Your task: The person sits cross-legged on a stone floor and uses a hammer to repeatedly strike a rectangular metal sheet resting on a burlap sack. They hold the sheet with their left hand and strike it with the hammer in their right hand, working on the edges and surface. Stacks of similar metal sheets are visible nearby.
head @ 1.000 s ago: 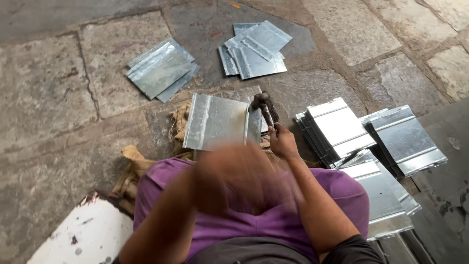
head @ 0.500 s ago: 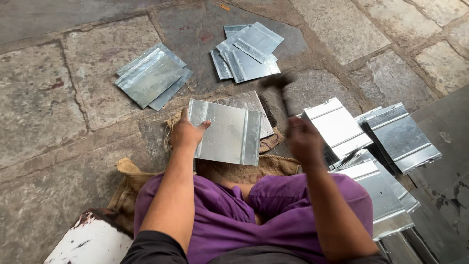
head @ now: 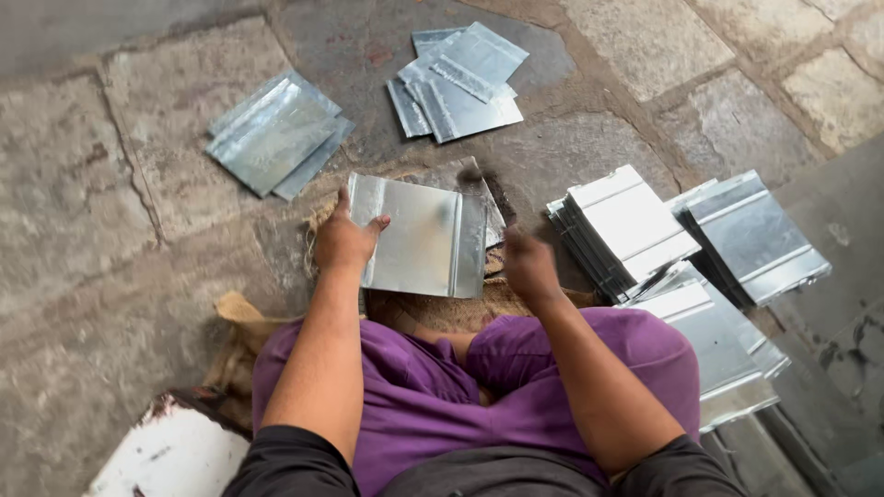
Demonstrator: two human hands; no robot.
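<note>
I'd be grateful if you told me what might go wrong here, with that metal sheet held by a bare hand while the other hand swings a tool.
1. The left hand grips the metal sheet by its edge; bare fingers could be cut if it slips.
2. The right hand holds a blurred dark tool near the sheet's folded edge; a missed blow might reach the left hand.
3. The stacked sheets lie close to the right arm and might get knocked.

Stone paving under us, outdoors in flat daylight.
We see large grey slabs with dirt-filled joints and a darker smooth strip along the top left.
</note>
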